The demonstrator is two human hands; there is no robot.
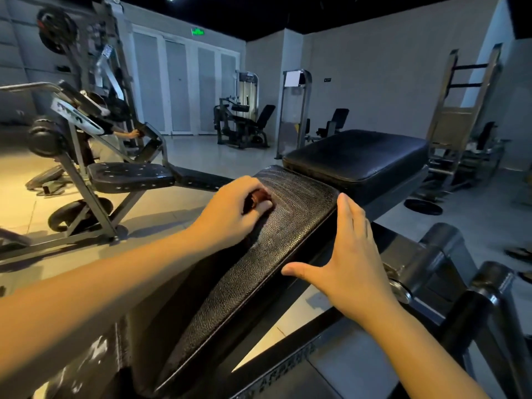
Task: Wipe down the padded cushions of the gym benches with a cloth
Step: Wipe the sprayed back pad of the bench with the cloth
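**Pressing a cloth onto the long bench pad**

At the far left of the frame stands another exercise machine (86, 156) with a black perforated seat (131, 175). A weight plate (57, 30) hangs on a rack in the upper left. Behind that machine a second person (110, 122) is partly visible, mostly hidden by the metalwork.

Left of centre, the left hand (230, 210) lies on the upper end of the long black pad (259, 272), which runs from the bottom middle of the frame up toward the centre. Its fingers are curled around a small reddish-brown cloth (257, 197), bunched so that only a little of it shows. The cloth touches the pad's textured top near its left edge.

In the upper middle, by the back wall, stand two more machines (241, 122).

Right of centre, the right hand (349, 254) holds nothing. Its fingers are straight and together, the thumb is spread wide, and it lies against the pad's right edge.

Just beyond the long pad's upper end sits a wider black seat cushion (357, 156). Further right, a flat disc (423, 207) lies on the floor. Thick dark metal tubes (449, 254) fill the lower right.
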